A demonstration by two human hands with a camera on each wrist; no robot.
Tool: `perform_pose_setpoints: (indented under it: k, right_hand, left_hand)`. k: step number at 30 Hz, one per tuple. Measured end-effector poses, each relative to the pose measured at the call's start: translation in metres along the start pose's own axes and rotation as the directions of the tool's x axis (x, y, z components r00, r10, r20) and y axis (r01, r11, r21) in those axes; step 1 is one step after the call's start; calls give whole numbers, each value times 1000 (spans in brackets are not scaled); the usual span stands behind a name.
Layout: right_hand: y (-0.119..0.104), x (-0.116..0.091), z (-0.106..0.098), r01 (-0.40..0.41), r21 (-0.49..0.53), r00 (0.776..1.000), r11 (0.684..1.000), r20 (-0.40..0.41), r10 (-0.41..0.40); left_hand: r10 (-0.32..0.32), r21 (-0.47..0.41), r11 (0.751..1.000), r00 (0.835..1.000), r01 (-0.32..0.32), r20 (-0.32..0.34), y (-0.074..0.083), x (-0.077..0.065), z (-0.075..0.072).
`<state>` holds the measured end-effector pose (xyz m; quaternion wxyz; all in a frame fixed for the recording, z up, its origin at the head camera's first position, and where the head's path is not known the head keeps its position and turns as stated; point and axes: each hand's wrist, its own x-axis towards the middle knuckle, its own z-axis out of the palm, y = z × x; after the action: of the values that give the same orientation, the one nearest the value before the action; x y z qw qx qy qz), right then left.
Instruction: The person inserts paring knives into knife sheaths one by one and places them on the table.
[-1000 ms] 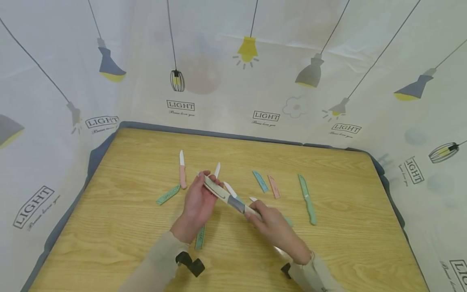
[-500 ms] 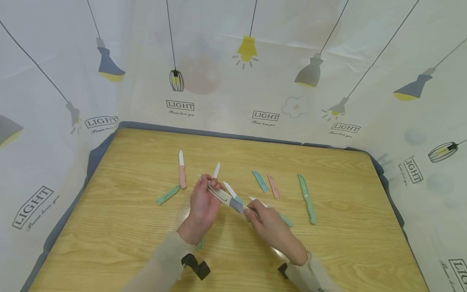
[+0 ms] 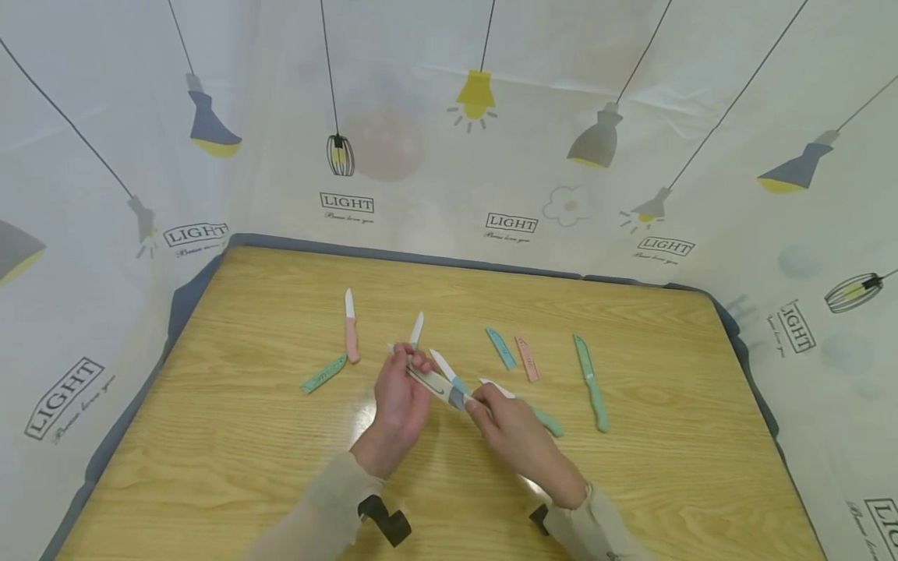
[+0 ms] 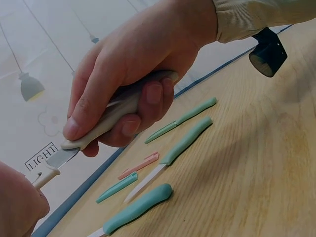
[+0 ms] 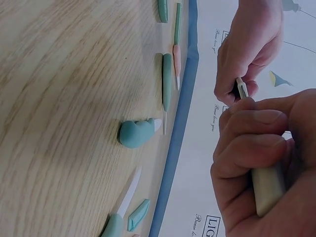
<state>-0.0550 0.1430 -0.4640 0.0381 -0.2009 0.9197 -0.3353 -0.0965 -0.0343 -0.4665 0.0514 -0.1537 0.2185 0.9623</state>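
Note:
My left hand (image 3: 403, 409) pinches a cream blade sheath (image 3: 429, 379) between thumb and fingers. The fist of my right hand (image 3: 522, 440) is wrapped round the cream handle (image 4: 111, 116) of a kitchen knife. Both are held up over the wooden table, in line with each other. A short stretch of grey blade (image 4: 63, 156) shows between handle and sheath; the rest of it is inside the sheath. In the right wrist view the handle's butt (image 5: 268, 190) pokes out below the curled fingers.
Around the hands lie a pink knife (image 3: 351, 340), a green sheath (image 3: 324, 374), a blue-handled knife (image 3: 459, 384), a green-handled knife (image 3: 549, 423), a blue sheath (image 3: 500, 348), a pink sheath (image 3: 526, 359) and a sheathed green knife (image 3: 597, 403). Another white blade (image 3: 417, 327) shows behind the left hand.
My left hand has moved right and slightly down with the sheath, toward the right hand. Less blade shows between sheath and handle. The left forearm now covers the green sheath beneath it.

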Motion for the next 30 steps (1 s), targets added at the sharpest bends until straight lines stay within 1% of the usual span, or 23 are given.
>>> perform_pose_setpoints:
  k: [6, 9, 12, 14, 17, 19, 21, 27, 30]
  right_hand:
    - [0, 1, 2, -27, -9, 1000, 1000, 0, 27]
    - [0, 2, 3, -22, -17, 1000, 1000, -8, 21]
    - [-1, 3, 4, -8, -26, 1000, 1000, -20, 7]
    - [-2, 4, 5, -1, -34, 1000, 999, -30, 0]
    - [-3, 6, 6, -9, -42, 999, 999, -40, 8]
    - [-3, 6, 7, -20, -45, 999, 999, -41, 18]
    - [-3, 6, 7, -28, -37, 999, 999, -39, 27]
    - [0, 7, 7, -47, 5, 999, 999, -6, 47]
    - [3, 8, 7, -64, -14, 998, 998, 15, 64]
  left_hand:
    - [9, 7, 1000, 1000, -9, 10, -7, -1, -1]
    - [19, 10, 1000, 999, -20, 26, -11, -1, -3]
    - [37, 6, 999, 998, -38, 56, -14, -1, -4]
    - [46, 10, 999, 997, -47, 60, -16, -1, -5]
    - [45, 25, 999, 998, -46, 34, -17, -1, -3]
    - [36, 36, 999, 999, -36, 7, -16, -1, -2]
    - [26, 40, 999, 1000, -26, -3, -16, -1, -1]
    - [-5, 30, 1000, 1000, 5, 5, -12, -1, -3]
    - [-17, 46, 999, 1000, 17, -5, -11, -2, -4]
